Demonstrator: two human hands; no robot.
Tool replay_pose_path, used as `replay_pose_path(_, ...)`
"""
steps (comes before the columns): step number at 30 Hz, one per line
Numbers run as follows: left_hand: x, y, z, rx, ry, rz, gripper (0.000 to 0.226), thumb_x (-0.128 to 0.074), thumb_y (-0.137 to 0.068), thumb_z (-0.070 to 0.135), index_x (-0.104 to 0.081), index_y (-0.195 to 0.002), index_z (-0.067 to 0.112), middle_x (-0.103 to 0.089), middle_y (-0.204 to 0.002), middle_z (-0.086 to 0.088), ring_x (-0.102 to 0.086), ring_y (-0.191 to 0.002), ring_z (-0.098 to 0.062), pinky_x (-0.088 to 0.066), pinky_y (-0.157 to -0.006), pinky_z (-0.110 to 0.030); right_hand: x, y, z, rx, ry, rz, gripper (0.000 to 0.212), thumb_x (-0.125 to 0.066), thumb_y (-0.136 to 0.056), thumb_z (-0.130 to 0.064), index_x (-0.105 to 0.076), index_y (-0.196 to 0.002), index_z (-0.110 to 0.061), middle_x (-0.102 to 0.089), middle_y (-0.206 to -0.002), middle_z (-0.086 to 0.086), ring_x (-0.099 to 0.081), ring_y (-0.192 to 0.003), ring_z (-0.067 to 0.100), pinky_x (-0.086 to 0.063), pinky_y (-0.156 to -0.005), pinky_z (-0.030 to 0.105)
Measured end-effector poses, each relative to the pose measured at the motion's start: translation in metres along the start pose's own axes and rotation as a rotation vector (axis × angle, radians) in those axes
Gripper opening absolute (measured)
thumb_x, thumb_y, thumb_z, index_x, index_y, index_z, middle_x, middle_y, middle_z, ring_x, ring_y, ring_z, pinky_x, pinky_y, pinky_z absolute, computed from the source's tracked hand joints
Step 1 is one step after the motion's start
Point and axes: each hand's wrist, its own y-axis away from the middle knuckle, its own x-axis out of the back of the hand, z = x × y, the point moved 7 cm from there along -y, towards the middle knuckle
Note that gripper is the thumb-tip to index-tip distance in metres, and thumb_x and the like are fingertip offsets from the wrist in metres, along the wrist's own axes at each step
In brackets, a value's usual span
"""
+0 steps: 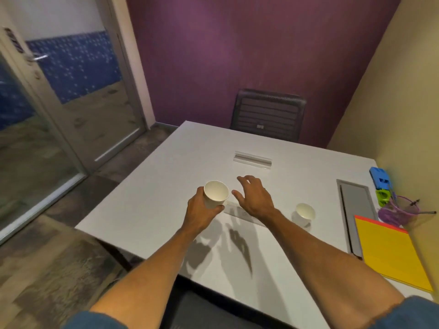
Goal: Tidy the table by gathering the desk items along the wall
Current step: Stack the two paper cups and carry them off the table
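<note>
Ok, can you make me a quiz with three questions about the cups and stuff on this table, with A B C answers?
1. Where is the yellow folder?
A. by the right wall
B. on the chair
C. on the floor

2. How many paper cups are there?
A. one
B. two
C. four

3. What is the left hand doing?
A. holding a cup
B. pointing
C. resting flat

Answers: 1 A, it lies at the table's wall edge. 2 B, the held cup and the standing cup. 3 A, its grip wraps one cup.

Bare forearms, blue denim-like sleeves (401, 312) pushed up.
</note>
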Motion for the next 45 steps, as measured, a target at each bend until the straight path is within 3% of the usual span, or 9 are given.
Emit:
replay_pose_path(5, 0.083, 0.014, -0.033, 0.036, 0.017, 0.078, 0.067, -0.084, -0.071, 0.026, -0.047, -0.125, 0.014, -0.060, -0.121, -0.006, -0.057, -0.106, -0.022, -0.050, -0.086, -0.031, 0.000, 0.003, -0.116, 0.158, -0.095, 0.049, 0.047, -0.038, -0.102, -0.040, -0.040, -0.144, -0.019, -0.038, -0.150, 0.007, -0.037, -0.136, 0.025, -0.039, -0.108, 0.041)
replay_pose_path(11, 0.205, 0.043, -0.079, 0.074, -0.011, 0.176, 0.067, -0.085, -0.069, 0.028, -0.048, -0.123, 0.016, -0.061, -0.119, -0.006, -0.053, -0.097, -0.015, -0.044, -0.078, -0.025, -0.025, 0.022, -0.262, 0.303, -0.201, -0.052, 0.053, -0.036, -0.099, -0.051, -0.040, -0.143, -0.024, -0.037, -0.153, 0.003, -0.037, -0.137, 0.023, -0.034, -0.113, 0.041)
replay_pose_path(16, 0.290, 0.070, -0.115, 0.124, -0.072, 0.186, 0.063, -0.083, -0.069, 0.031, -0.050, -0.122, 0.020, -0.063, -0.114, -0.003, -0.056, -0.092, -0.015, -0.047, -0.074, -0.027, -0.059, 0.046, -0.365, 0.433, -0.261, -0.209, 0.064, -0.048, -0.090, -0.061, -0.039, -0.143, -0.028, -0.036, -0.153, -0.001, -0.037, -0.137, 0.022, -0.035, -0.111, 0.041)
replay_pose_path(23, 0.383, 0.090, -0.151, 0.147, -0.053, 0.218, 0.062, -0.080, -0.071, 0.028, -0.049, -0.125, 0.021, -0.062, -0.111, -0.001, -0.062, -0.101, -0.022, -0.056, -0.083, -0.040, -0.092, 0.056, -0.485, 0.620, -0.123, -0.353, 0.075, -0.060, -0.085, -0.058, -0.032, -0.148, -0.029, -0.031, -0.154, 0.005, -0.032, -0.139, 0.027, -0.034, -0.111, 0.047)
replay_pose_path(26, 0.415, 0.092, -0.163, 0.161, -0.043, 0.254, 0.057, -0.079, -0.070, 0.029, -0.050, -0.119, 0.021, -0.063, -0.108, 0.000, -0.063, -0.093, -0.017, -0.056, -0.071, -0.031, -0.104, 0.050, -0.524, 0.686, -0.071, -0.378, 0.074, -0.063, -0.086, -0.052, -0.034, -0.148, -0.026, -0.034, -0.151, 0.008, -0.033, -0.138, 0.027, -0.031, -0.111, 0.045)
replay_pose_path(29, 0.446, 0.090, -0.181, 0.186, -0.042, 0.280, 0.051, -0.080, -0.070, 0.029, -0.049, -0.109, 0.023, -0.063, -0.107, 0.000, -0.059, -0.085, -0.008, -0.046, -0.057, -0.018, -0.118, 0.038, -0.560, 0.728, -0.023, -0.408, 0.072, -0.065, -0.085, -0.048, -0.037, -0.147, -0.025, -0.041, -0.145, 0.010, -0.037, -0.134, 0.027, -0.032, -0.110, 0.042)
replay_pose_path(35, 0.506, 0.072, -0.228, 0.265, -0.090, 0.319, 0.066, -0.081, -0.065, 0.037, -0.047, -0.120, 0.023, -0.060, -0.105, 0.005, -0.059, -0.093, -0.015, -0.049, -0.068, -0.026, -0.159, 0.008, -0.623, 0.786, 0.016, -0.459, 0.072, -0.072, -0.081, -0.037, -0.041, -0.145, -0.025, -0.047, -0.135, 0.011, -0.041, -0.129, 0.026, -0.033, -0.110, 0.041)
replay_pose_path(42, 0.562, -0.002, -0.279, 0.236, -0.205, 0.251, 0.066, -0.077, -0.072, 0.035, -0.044, -0.127, 0.019, -0.061, -0.119, -0.001, -0.058, -0.101, -0.017, -0.053, -0.079, -0.033, -0.207, -0.077, -0.677, 0.758, -0.020, -0.467, 0.069, -0.073, -0.081, -0.034, -0.044, -0.143, -0.024, -0.048, -0.130, 0.010, -0.043, -0.125, 0.026, -0.036, -0.108, 0.043)
replay_pose_path(45, 0.583, -0.046, -0.300, 0.248, -0.349, 0.175, 0.069, -0.073, -0.079, 0.041, -0.038, -0.133, 0.015, -0.053, -0.133, -0.006, -0.053, -0.117, -0.023, -0.049, -0.090, -0.038, -0.222, -0.126, -0.688, 0.693, -0.038, -0.428, 0.071, -0.073, -0.080, -0.036, -0.042, -0.143, -0.024, -0.046, -0.131, 0.011, -0.040, -0.127, 0.030, -0.035, -0.108, 0.046)
